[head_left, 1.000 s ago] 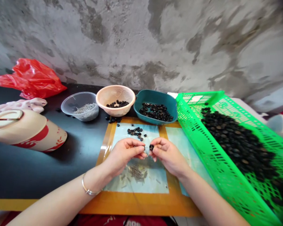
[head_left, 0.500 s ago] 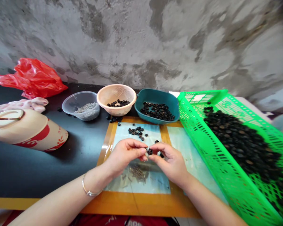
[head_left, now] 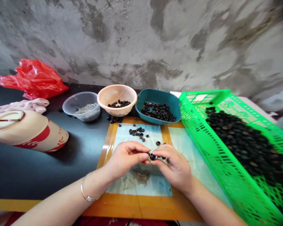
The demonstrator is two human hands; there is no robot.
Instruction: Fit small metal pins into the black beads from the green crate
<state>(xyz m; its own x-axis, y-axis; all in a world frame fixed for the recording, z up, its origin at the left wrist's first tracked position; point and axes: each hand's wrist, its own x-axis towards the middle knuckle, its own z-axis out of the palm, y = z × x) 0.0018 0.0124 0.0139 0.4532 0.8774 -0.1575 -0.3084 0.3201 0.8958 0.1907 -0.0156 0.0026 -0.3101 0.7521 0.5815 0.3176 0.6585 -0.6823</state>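
Note:
My left hand point(head_left: 126, 158) and my right hand point(head_left: 178, 168) meet fingertip to fingertip over the blue-and-orange mat point(head_left: 122, 201). Between thumb and finger, my right hand pinches a small black round part point(head_left: 152, 156). My left fingers are closed in a pinch against its left side; what they grip is too small to make out. Below the hands lies a pile of thin metal pins point(head_left: 141, 176). Several loose black round parts point(head_left: 138, 132) lie beyond the hands, and a few more are partly hidden by my right fingers.
Along the wall stand a clear bowl point(head_left: 69, 106) of pins, a pink bowl point(head_left: 116, 91) and a teal basin point(head_left: 151, 117), both with black parts. A green crate point(head_left: 209, 153) heaped with black parts fills the right. A tumbler point(head_left: 37, 133) and red bag point(head_left: 37, 78) are left.
Both hands have shifted slightly down and right in the view, still together. The black round part now shows more clearly at my right fingertips. The whole view has moved slightly.

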